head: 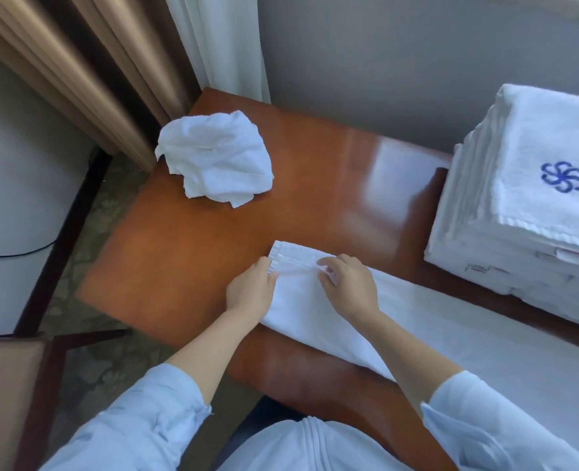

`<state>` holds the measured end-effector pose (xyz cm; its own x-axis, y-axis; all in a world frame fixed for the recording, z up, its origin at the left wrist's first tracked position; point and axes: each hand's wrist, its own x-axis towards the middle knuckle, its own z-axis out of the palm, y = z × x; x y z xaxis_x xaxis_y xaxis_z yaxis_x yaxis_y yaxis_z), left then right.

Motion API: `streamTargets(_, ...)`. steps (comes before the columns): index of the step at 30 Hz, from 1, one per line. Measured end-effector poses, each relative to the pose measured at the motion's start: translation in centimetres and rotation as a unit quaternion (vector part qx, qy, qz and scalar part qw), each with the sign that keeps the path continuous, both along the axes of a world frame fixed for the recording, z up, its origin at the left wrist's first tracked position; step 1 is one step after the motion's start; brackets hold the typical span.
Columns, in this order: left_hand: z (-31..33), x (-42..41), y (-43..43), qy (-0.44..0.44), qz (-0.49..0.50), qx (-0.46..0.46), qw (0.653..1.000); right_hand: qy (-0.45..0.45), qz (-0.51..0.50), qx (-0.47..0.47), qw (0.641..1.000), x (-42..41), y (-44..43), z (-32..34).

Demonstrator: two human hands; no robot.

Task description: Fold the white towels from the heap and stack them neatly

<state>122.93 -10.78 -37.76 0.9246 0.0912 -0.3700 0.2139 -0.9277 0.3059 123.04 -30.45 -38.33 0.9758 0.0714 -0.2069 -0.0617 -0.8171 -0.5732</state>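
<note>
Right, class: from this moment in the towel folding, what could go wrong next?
Left hand and right hand pinch only one end of the towel, so the fold may land crooked.
The crumpled towel sits at the table edge and might slip off.
The stack is tall, its layers uneven; it could lean.

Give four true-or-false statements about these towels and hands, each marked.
1. The left hand and right hand both hold the hemmed end of the long towel. True.
2. The top of the stack of folded towels bears a blue flower emblem. True.
3. The crumpled towel lies on the stack. False: it lies on the wooden table, apart from it.
4. The stack stands left of the hands. False: it stands to their right.
</note>
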Motion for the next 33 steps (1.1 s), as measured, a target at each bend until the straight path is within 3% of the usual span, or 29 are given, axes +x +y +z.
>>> streamTargets(6,-1.1,0.2,-0.2,-0.029,-0.009,0.055,0.998,-0.072,0.060,-0.048,0.994,-1.9,-0.3,-1.0)
streamTargets(11,-0.9,1.6,-0.4,0.000,-0.008,0.004,1.000,-0.135,0.069,-0.080,0.985,-3.8,0.2,-1.3)
streamTargets(16,-0.4,3.7,0.5,0.067,0.006,-0.066,0.996,-0.064,0.063,-0.102,0.991,-4.8,1.7,-1.3)
streamTargets(23,-0.3,5.3,2.3,0.120,-0.072,-0.105,0.985,0.028,-0.020,-0.136,0.990,-4.9,4.4,0.3)
streamTargets(27,0.2,5.8,2.9,0.154,-0.073,-0.225,0.959,0.080,-0.131,-0.028,0.988,-5.1,6.5,2.0)
streamTargets(30,1.6,6.3,2.8,0.180,-0.042,-0.318,0.930,0.126,-0.208,0.119,0.963,-4.6,8.7,3.4)
streamTargets(33,3.3,6.5,2.2,0.208,-0.027,-0.368,0.906,0.149,-0.232,0.208,0.938,-3.7,10.6,4.4)
